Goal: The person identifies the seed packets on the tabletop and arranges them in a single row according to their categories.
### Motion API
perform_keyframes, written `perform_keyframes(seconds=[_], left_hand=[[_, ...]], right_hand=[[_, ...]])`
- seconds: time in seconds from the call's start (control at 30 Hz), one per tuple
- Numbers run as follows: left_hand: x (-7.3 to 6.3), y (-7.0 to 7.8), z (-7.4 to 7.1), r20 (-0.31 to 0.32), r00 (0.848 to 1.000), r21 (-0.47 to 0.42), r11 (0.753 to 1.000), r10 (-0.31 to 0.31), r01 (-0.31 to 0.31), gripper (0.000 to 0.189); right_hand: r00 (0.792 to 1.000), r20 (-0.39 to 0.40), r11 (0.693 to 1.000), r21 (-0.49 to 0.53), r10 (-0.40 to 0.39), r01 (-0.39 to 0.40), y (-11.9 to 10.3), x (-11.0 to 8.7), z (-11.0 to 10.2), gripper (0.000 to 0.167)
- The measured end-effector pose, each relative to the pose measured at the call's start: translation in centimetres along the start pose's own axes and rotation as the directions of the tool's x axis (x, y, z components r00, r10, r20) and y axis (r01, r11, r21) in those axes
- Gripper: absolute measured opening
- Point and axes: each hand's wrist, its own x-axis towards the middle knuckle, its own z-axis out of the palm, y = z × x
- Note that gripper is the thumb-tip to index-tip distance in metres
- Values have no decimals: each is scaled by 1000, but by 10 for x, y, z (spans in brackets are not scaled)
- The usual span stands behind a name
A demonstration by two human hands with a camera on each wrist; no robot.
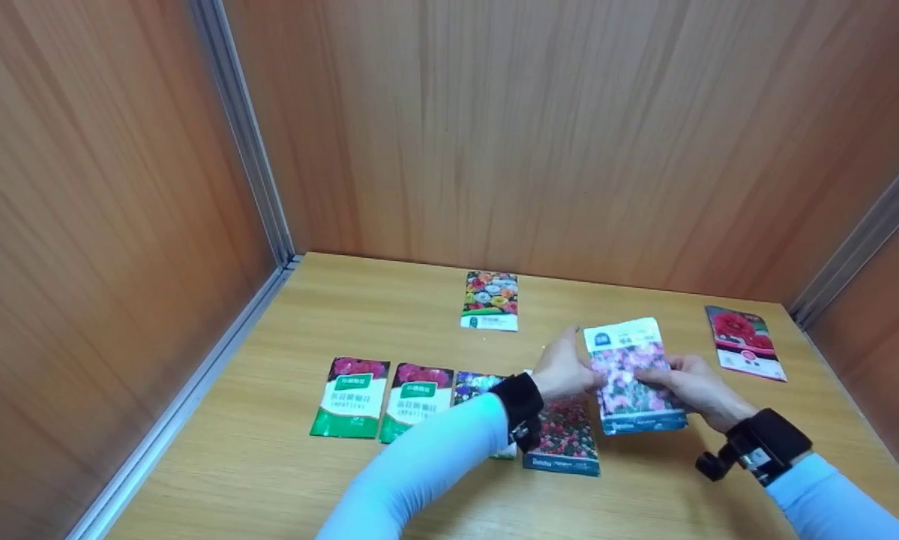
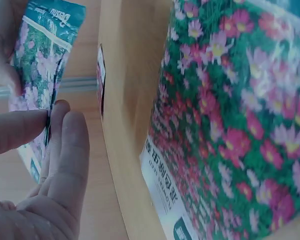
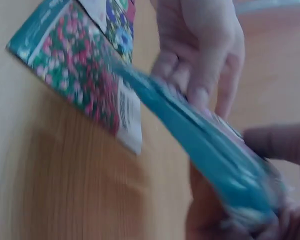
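Observation:
A seed packet with pink flowers and a white top (image 1: 633,379) is held up above the table between both hands. My right hand (image 1: 700,386) grips its right side, thumb across the front. My left hand (image 1: 567,369) pinches its left edge between thumb and fingers, as the left wrist view shows. In the right wrist view the packet's blue-green bottom end (image 3: 200,150) faces the camera, blurred. Below my left hand lies a packet with red and pink flowers (image 1: 565,439), partly covered by the wrist in the head view.
Two green-and-white packets (image 1: 350,397) (image 1: 417,397) and a packet with blue-purple flowers (image 1: 473,384), partly behind the left arm, lie in a row on the table (image 1: 269,465). A multicoloured flower packet (image 1: 489,300) lies farther back, and a red flower packet (image 1: 747,341) at the right. Wooden walls (image 1: 531,135) enclose the table.

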Motion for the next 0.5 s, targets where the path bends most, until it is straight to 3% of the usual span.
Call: perform_keyframes(seconds=[0.13, 0.23, 0.37, 0.5], left_hand=[[-3, 0, 10, 7, 999, 129, 991, 47, -48, 91], [-6, 1, 17, 10, 996, 253, 964, 86, -85, 84], [-9, 3, 26, 28, 993, 402, 908, 117, -118, 74], [-10, 0, 25, 23, 988, 507, 851, 150, -141, 58]], right_hand=[[995, 97, 999, -11, 35, -34, 13, -1, -13, 48], [986, 158, 998, -34, 58, -53, 21, -2, -18, 47], [978, 192, 996, -60, 78, -67, 30, 0, -20, 46], [979, 187, 994, -85, 84, -70, 38, 2, -18, 44]])
